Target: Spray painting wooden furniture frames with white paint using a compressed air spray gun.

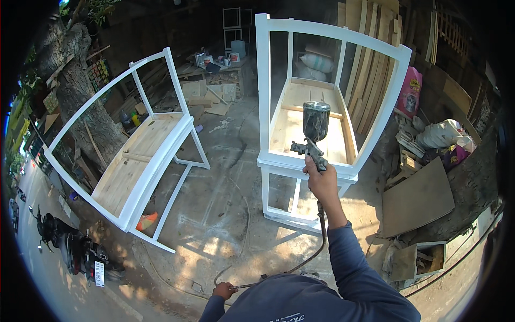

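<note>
A cup-topped spray gun (316, 127) is upright over the near edge of a white wooden frame (264, 80), the right hand's (324, 183) fingers wrapped round its handle. The left hand's (222, 290) fingers curl around the air hose (324, 228). Another white frame (155, 173) stands leftward on the concrete floor (220, 155).

The person's right hand (323, 185) grips a spray gun (310, 147) topped by a dark cup (316, 122), before a white frame (264, 91) with a bare-wood base. The left hand (224, 290), low down, holds a hose (323, 231). Leftward stand another white frame (178, 88), a tree trunk (86, 91) and a motorcycle (75, 247); planks (370, 70) lean behind.
</note>
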`<act>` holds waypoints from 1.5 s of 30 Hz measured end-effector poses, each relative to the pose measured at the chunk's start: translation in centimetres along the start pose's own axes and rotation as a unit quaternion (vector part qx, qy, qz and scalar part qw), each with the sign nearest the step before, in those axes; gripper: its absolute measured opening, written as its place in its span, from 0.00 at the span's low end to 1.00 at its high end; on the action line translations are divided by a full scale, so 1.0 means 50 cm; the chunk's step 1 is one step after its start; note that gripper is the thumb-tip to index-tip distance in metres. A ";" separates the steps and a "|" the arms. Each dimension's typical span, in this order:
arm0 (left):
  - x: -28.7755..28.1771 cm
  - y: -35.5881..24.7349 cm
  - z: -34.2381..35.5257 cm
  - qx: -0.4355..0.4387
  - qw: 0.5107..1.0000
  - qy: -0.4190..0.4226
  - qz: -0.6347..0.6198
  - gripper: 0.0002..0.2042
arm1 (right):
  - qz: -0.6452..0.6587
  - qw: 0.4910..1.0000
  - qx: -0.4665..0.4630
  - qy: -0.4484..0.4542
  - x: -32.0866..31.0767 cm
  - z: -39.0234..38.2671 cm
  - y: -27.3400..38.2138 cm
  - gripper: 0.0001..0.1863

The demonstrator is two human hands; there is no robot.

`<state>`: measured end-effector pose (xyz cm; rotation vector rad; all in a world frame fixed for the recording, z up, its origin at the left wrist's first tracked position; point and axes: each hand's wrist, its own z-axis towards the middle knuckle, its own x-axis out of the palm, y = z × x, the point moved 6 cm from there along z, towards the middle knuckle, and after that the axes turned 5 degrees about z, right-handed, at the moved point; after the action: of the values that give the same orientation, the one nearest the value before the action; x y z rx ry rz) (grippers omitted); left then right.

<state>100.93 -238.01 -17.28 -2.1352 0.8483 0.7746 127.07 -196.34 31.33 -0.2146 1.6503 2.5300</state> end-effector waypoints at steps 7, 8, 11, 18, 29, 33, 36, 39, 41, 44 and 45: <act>0.018 0.009 0.036 -0.075 0.950 0.202 0.227 0.32 | 0.236 0.930 0.225 0.169 -0.069 -0.180 -0.070 0.14; 0.029 0.014 0.047 -0.057 0.948 0.217 0.227 0.32 | 0.278 0.916 0.221 0.186 -0.070 -0.195 -0.058 0.14; 0.053 -0.001 0.080 -0.018 0.937 0.269 0.223 0.31 | 0.328 0.889 0.251 0.198 -0.084 -0.232 -0.056 0.15; -0.210 -0.421 0.062 0.213 0.971 0.002 -0.112 0.17 | 0.365 0.876 0.242 0.202 -0.099 -0.248 -0.037 0.23; -0.419 -0.845 -0.144 0.326 0.832 0.102 -0.437 0.12 | 0.382 0.883 0.240 0.130 -0.109 -0.264 -0.041 0.22; -0.401 -0.860 -0.145 0.341 0.804 0.104 -0.476 0.12 | 0.362 0.895 0.247 0.088 -0.125 -0.271 -0.048 0.21; -0.399 -0.874 -0.140 0.333 0.800 0.121 -0.484 0.11 | 0.352 0.892 0.267 0.092 -0.141 -0.270 -0.055 0.22; -0.424 -0.889 -0.156 0.338 0.827 0.107 -0.437 0.13 | 0.343 0.896 0.266 0.092 -0.147 -0.264 -0.048 0.22; -0.451 -0.896 -0.169 0.330 0.903 0.089 -0.261 0.12 | 0.334 0.907 0.241 0.086 -0.144 -0.263 -0.037 0.22; -0.579 -0.932 -0.264 0.459 0.838 -0.285 0.072 0.10 | 0.316 0.918 0.225 0.079 -0.142 -0.270 -0.052 0.22; -0.608 -0.956 -0.278 0.451 0.839 -0.296 0.073 0.10 | 0.285 0.927 0.230 0.075 -0.147 -0.278 -0.057 0.19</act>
<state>122.01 -212.96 30.98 -0.9226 0.8037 0.8166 135.58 -208.03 24.56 0.1463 2.6278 2.4042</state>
